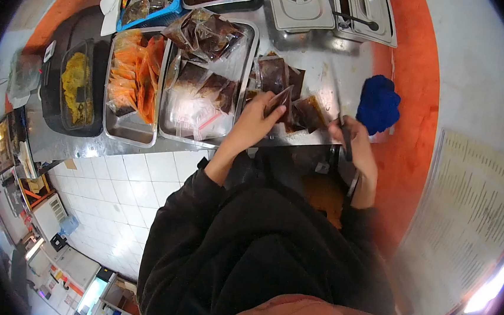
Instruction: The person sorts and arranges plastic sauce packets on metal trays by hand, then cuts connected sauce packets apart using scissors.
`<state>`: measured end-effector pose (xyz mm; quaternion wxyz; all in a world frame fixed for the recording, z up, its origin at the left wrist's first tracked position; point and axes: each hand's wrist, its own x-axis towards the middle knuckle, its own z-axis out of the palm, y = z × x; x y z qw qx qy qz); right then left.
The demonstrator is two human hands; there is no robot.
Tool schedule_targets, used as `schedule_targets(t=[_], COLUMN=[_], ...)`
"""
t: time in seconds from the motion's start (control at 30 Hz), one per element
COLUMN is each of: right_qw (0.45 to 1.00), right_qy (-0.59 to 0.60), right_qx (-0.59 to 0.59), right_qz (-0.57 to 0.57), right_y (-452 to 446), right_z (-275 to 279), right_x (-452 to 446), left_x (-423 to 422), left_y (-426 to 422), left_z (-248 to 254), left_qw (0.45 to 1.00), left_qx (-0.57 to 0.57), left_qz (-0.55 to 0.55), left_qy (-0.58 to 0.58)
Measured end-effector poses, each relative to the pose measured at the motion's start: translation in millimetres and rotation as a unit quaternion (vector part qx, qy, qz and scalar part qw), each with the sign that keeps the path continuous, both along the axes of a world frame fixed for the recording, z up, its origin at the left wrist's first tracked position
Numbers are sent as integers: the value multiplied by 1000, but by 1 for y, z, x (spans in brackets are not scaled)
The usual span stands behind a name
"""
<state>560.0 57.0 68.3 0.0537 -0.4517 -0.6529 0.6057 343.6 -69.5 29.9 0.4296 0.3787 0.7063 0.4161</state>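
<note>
My left hand pinches a clear plastic packet of dark brown sauce above the metal counter. In my right hand is a knife, gripped by its black handle, its blade pointing away from me and slightly blurred. More dark sauce packets lie just beyond my left hand, and another packet rests between the two hands. The blade is to the right of these packets; whether it touches one, I cannot tell.
Left of my hands, a steel tray holds several dark packets, beside a tray of orange packets and a yellow-filled container. A blue cloth lies at the right. Lidded steel pans and a blue basket stand at the back.
</note>
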Motion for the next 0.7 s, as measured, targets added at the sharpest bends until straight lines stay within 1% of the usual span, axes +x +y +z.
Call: schedule_targets(t=[0.03,0.07,0.1,0.13,0.17,0.2,0.23,0.27,0.3,0.33,0.37,0.4,0.43,0.47,0.5,0.57,0.6,0.63,0.67,0.7], right_qw=[996,983,983,949,897,892,892,892,891,901,900,923,943,922,922,886,916,935,942,934], right_qy=[-44,-127,-122,-199,-272,-266,-258,-239,-221,-172,-167,-157,-147,-155,-154,-200,-105,-8,11,50], right_qx=[78,134,139,242,342,358,364,377,391,392,397,348,297,354,356,418,386,351,336,351], right_qz=[-5,0,2,37,68,73,70,69,68,62,60,46,33,11,10,4,-19,-42,-14,28], right_y=[11,23,31,37,43,47,50,55,60,65,71,77,82,83,78,61,51,40,28,17], right_z=[0,-3,-5,-6,-7,-12,-21,-33,-41,-44,-45,-47,-50,-56,-46,-20,-20,-18,-14,-14], right_x=[-1,0,-1,-3,-5,-6,-3,1,4,5,5,4,5,7,0,-23,-33,-45,-58,-70], left_x=[-3,-6,-9,-11,-13,-16,-19,-24,-28,-31,-34,-39,-43,-46,-50,-55,-57,-59,-57,-56], left_y=[6,13,21,27,31,37,41,45,46,47,46,47,48,48,48,48,46,46,43,40], left_z=[5,9,12,3,4,6,8,5,5,5,4,-1,1,4,6,-2,-11,-9,-7,-4], left_qw=[1000,997,989,987,986,961,921,904,900,887,874,881,880,892,903,911,911,908,929,927], left_qx=[2,31,60,62,67,58,47,22,27,23,19,0,2,1,1,19,80,142,130,135], left_qz=[2,20,39,55,58,55,51,41,45,43,41,15,17,-3,-24,-28,-40,-53,-61,-61], left_qy=[2,63,126,136,143,265,383,426,432,459,483,473,475,452,428,412,402,391,342,343])
